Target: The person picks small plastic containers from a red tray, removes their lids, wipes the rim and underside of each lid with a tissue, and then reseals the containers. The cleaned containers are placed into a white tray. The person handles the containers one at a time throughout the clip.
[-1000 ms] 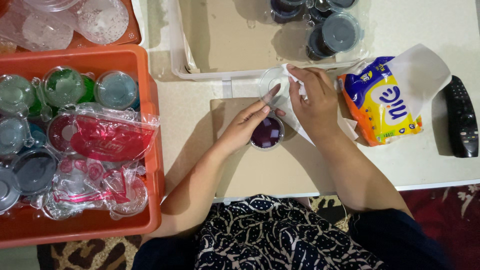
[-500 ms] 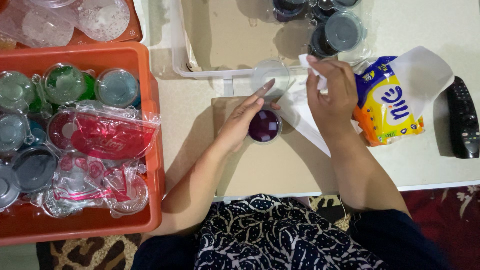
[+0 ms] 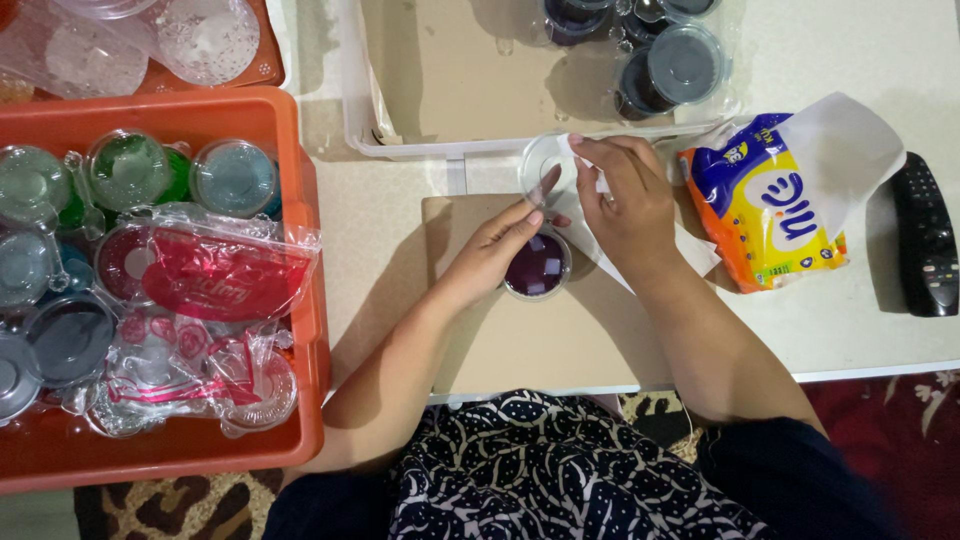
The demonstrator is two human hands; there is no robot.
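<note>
Two hands at one small cup

Left hand (image 3: 497, 247) curled around cup of purple jelly (image 3: 535, 265), steadying it on brown board (image 3: 520, 340). Right hand (image 3: 630, 200) pinching white tissue (image 3: 690, 250) against clear lid (image 3: 545, 165), seemingly wiping it just above cup. Tissue pack (image 3: 765, 200) near right wrist. Orange crate (image 3: 290, 300) of lidded cups far left, white tray (image 3: 400, 145) beyond, remote (image 3: 922, 235) at tabletop (image 3: 880, 330) edge.
</note>
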